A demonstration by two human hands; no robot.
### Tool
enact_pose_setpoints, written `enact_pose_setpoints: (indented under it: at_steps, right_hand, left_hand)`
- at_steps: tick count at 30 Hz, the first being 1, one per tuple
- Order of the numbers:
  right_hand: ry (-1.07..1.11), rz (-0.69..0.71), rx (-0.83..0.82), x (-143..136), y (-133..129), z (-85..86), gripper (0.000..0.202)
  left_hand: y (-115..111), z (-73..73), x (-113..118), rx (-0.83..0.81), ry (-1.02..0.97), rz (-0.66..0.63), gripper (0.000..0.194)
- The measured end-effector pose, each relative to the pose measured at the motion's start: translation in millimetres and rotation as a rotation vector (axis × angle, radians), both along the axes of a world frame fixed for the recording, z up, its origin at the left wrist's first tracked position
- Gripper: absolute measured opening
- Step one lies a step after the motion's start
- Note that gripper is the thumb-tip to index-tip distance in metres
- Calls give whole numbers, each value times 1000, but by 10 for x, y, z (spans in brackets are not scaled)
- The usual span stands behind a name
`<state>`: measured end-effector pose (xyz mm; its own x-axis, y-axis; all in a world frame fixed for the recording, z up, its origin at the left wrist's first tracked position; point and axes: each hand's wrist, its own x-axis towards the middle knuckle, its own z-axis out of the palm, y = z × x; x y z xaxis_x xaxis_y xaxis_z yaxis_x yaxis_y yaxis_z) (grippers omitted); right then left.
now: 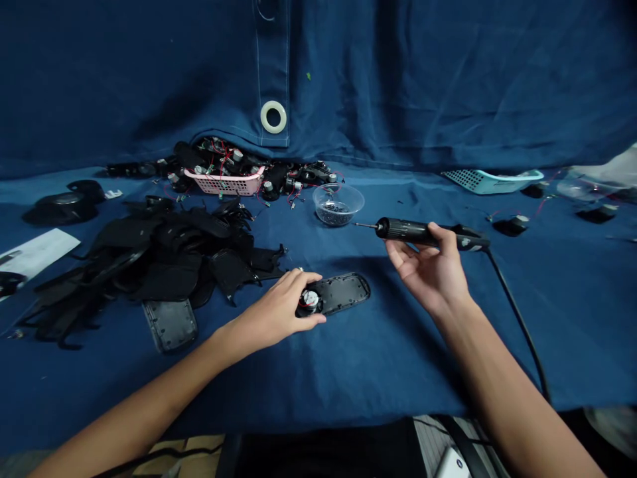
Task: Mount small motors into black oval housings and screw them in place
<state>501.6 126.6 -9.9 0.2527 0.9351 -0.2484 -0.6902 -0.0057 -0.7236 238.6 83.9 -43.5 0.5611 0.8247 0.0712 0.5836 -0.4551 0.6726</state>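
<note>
My left hand (286, 305) grips the near end of a black plastic housing (346, 294) that lies on the blue cloth. Inside that end sits a small silver motor (311, 300) with red wire, partly covered by my fingers. Raised to the right, my right hand (430, 272) is wrapped round a black electric screwdriver (405, 230), its thin bit pointing left. The tip of the bit is beside a clear plastic bowl (339, 204) holding small dark screws. A cord (517, 318) runs from the screwdriver's back end down to the table's front edge.
A heap of black plastic parts (169, 252) lies at left. Behind it, a pink basket (226, 182) overflows with wired motor pieces. A light blue basket (492, 181) and loose motor parts (511, 224) are at back right. Blue cloth (348, 73) hangs behind.
</note>
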Motion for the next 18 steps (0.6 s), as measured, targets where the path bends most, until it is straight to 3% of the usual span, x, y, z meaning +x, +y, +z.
enact_pose_setpoints:
  at_steps: [10, 13, 18]
  right_hand:
    - [-65, 59, -90, -26, 100, -225, 24]
    - [-27, -22, 6, -36, 89, -173, 16]
    - [-33, -162, 201, -19, 110, 70, 9]
  left_hand:
    - [-23, -149, 41, 173, 36, -32, 62]
    - [-12, -206, 65, 162, 19, -54, 62]
    - [17, -239, 176, 139, -45, -102, 63]
